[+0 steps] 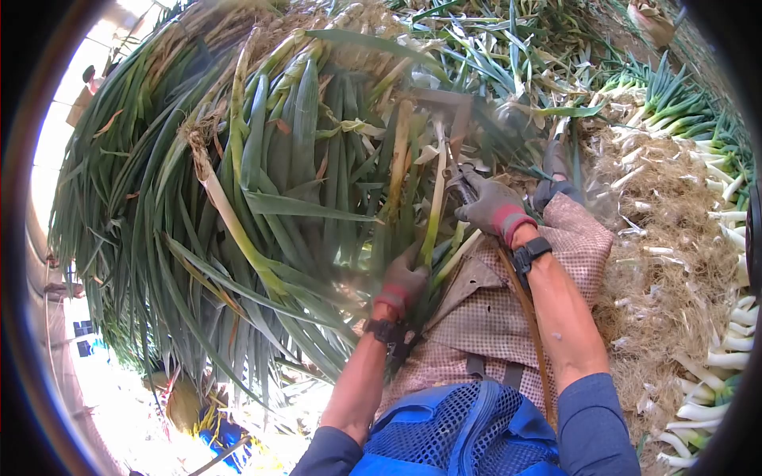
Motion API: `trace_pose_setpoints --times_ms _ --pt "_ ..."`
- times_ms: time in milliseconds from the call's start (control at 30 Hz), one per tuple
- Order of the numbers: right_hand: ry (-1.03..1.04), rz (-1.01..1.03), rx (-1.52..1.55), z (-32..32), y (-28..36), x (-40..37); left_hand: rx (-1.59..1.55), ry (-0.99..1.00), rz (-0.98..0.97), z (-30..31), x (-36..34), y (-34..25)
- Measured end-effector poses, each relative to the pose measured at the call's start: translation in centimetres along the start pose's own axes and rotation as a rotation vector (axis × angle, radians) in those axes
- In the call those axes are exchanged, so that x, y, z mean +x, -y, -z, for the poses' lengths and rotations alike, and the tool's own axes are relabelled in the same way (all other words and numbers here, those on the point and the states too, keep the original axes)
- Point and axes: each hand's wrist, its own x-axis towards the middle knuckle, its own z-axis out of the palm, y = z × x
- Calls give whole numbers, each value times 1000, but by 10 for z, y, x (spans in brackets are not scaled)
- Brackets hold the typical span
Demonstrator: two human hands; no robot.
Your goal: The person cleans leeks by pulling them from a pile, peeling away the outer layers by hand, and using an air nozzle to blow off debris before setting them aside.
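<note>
My left hand (402, 284), in a dark glove with a red cuff, is closed around the green part of a leek (436, 198). The pale stem of that leek points upward, its root end near my other hand. In my right hand (494, 208), gloved the same way, is a slim metal tool (460, 181) with its tip beside the leek's stem. A brown hose or strap (524, 321) runs up my lap towards that wrist. Another leek (230, 208) with a brown root end lies across the big leek pile (317, 159) to my left.
Loose leaf scraps (508, 55) litter the area ahead. On the right, cut roots (659, 238) form a thick heap, edged by a row of leeks (730, 333) with white stems. A checked cloth (484, 333) covers my lap. My shoe (556, 163) stands just beyond my right hand.
</note>
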Motion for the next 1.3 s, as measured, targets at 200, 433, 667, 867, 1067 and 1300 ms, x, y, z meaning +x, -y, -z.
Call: trace_pose_setpoints --times_ms 200,433,667,867,1067,1300 --pt "32 183 75 -5 -23 -40 71 -13 -23 0 -12 -5" --pt "7 354 43 -25 -34 -100 294 117 24 -2 -58 -22" --pt "62 234 196 -39 -16 -103 613 111 -268 2 -97 -19" --pt "113 252 119 -58 12 -103 433 -436 -148 45 -33 -19" --pt "160 247 47 -67 28 -96 730 -296 -99 30 2 -15" --pt "140 312 24 -84 17 -82 388 -89 -369 -44 11 85"
